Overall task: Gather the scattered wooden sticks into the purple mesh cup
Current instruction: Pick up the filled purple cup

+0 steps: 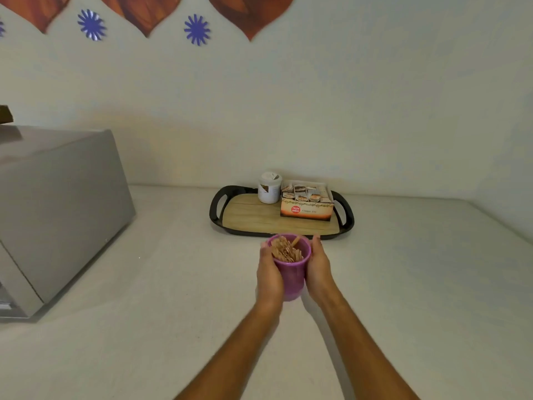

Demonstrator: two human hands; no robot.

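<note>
The purple cup (292, 276) stands upright on the white counter, in the middle of the view, just in front of the tray. Several wooden sticks (285, 250) stand packed inside it, their tips level with the rim. My left hand (268, 274) clasps the cup's left side and my right hand (317, 267) clasps its right side. No loose sticks show on the counter.
A black-rimmed tray (217, 209) with a wooden base lies right behind the cup, carrying a white jar (269, 188) and an open tea-bag box (306, 204). A grey appliance (57, 209) fills the left side. The white wall rises behind the counter.
</note>
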